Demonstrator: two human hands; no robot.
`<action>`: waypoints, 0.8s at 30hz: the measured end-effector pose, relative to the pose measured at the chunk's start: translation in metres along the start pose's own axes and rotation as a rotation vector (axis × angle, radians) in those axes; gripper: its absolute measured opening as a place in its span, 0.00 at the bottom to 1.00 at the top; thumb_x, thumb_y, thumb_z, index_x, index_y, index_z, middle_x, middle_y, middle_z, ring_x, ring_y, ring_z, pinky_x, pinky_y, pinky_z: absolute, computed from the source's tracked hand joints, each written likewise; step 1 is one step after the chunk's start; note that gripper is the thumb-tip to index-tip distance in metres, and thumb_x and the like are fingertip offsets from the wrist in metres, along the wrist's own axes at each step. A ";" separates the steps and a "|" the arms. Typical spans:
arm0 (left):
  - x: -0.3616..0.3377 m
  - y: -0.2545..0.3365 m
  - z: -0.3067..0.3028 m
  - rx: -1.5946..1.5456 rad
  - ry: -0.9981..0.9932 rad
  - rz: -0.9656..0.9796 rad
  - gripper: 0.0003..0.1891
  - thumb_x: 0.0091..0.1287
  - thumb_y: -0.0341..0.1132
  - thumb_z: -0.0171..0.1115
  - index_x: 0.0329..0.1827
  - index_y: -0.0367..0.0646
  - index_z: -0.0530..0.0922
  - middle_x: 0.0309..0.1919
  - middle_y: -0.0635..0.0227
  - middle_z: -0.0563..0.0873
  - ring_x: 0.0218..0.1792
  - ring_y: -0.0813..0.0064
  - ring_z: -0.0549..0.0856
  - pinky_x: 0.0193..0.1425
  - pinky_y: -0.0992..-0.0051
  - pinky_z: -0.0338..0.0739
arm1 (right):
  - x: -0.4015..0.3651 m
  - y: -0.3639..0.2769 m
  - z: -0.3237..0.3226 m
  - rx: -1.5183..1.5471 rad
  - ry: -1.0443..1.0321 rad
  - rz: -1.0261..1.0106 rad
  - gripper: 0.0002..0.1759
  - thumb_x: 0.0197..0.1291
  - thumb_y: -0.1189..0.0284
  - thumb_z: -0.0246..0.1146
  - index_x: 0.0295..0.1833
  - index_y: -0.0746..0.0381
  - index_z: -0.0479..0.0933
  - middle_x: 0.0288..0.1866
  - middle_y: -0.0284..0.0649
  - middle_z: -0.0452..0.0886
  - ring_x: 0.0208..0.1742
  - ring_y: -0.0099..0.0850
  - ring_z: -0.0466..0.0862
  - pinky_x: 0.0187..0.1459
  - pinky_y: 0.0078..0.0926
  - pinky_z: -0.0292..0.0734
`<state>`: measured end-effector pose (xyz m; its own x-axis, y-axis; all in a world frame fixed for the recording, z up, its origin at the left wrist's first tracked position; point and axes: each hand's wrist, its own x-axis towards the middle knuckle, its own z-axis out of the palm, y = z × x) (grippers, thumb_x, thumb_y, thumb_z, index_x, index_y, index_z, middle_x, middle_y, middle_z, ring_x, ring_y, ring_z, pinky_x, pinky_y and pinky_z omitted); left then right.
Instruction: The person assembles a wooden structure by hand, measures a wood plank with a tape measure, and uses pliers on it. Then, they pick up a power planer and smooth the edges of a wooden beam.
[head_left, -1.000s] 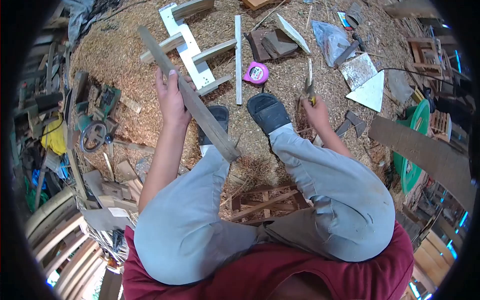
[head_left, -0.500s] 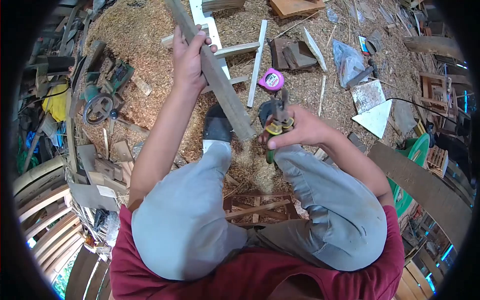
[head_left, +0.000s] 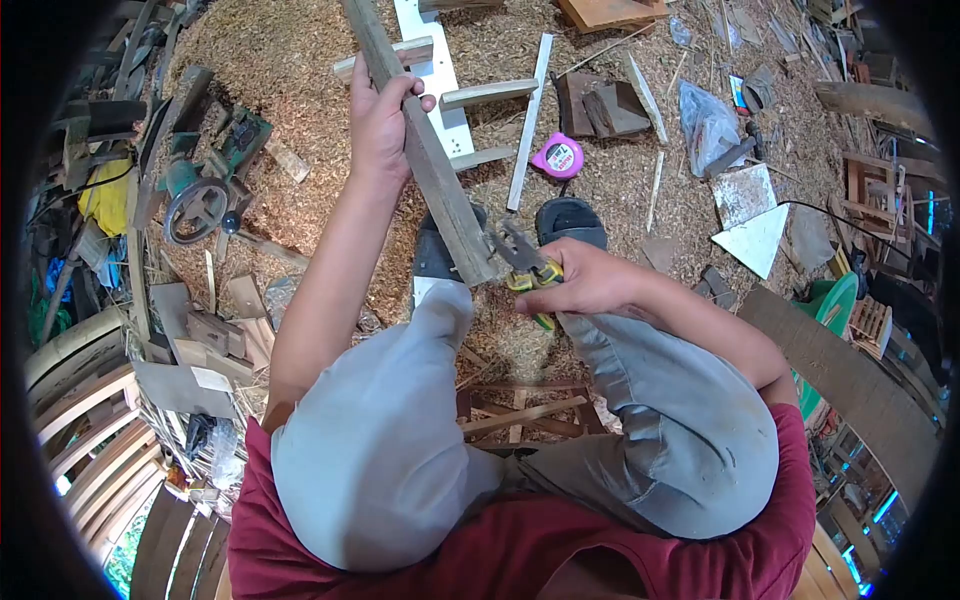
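My left hand (head_left: 380, 120) grips a long weathered wooden plank (head_left: 432, 170) that slants from the top of the view down to my knees. My right hand (head_left: 580, 282) holds pliers (head_left: 523, 258) with yellow-green handles. Their jaws touch the near end of the plank, just above my left knee. I sit with grey trousers and dark shoes (head_left: 570, 218) over a sawdust-covered floor.
A pink tape measure (head_left: 557, 156) lies beyond my feet, beside thin wood strips and a white board with slats (head_left: 432, 62). A green machine with a handwheel (head_left: 200, 205) stands left. Offcuts, a plastic bag (head_left: 706, 122) and a green tub (head_left: 830, 300) lie right.
My right hand has brought the pliers from the floor on the right over to the plank's near end. The left hand has lifted the plank slightly higher.
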<state>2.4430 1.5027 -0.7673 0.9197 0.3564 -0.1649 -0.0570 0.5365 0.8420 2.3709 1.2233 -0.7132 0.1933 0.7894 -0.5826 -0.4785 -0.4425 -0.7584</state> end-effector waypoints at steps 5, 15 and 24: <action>-0.001 0.004 -0.017 0.014 -0.014 -0.016 0.21 0.73 0.22 0.53 0.69 0.37 0.67 0.46 0.61 0.78 0.38 0.76 0.80 0.38 0.72 0.81 | -0.003 -0.002 -0.004 0.277 -0.211 0.175 0.15 0.73 0.61 0.70 0.39 0.59 0.78 0.26 0.27 0.75 0.20 0.14 0.68 0.20 0.19 0.58; -0.007 0.009 -0.017 -0.022 -0.022 -0.010 0.25 0.72 0.21 0.53 0.73 0.38 0.65 0.54 0.62 0.78 0.42 0.75 0.80 0.38 0.71 0.81 | 0.010 0.006 -0.002 0.261 -0.379 0.082 0.15 0.76 0.61 0.67 0.38 0.59 0.75 0.27 0.26 0.73 0.26 0.17 0.71 0.27 0.22 0.62; -0.011 0.018 -0.021 0.073 0.185 0.036 0.25 0.67 0.17 0.54 0.67 0.42 0.65 0.50 0.64 0.74 0.39 0.75 0.79 0.34 0.72 0.82 | 0.009 -0.013 -0.008 -0.685 0.388 -0.564 0.15 0.63 0.69 0.71 0.42 0.65 0.71 0.38 0.45 0.72 0.45 0.47 0.74 0.51 0.43 0.70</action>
<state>2.4235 1.5248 -0.7616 0.8299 0.5125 -0.2205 -0.0538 0.4670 0.8826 2.3863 1.2330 -0.7112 0.5699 0.8206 -0.0431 0.3509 -0.2905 -0.8902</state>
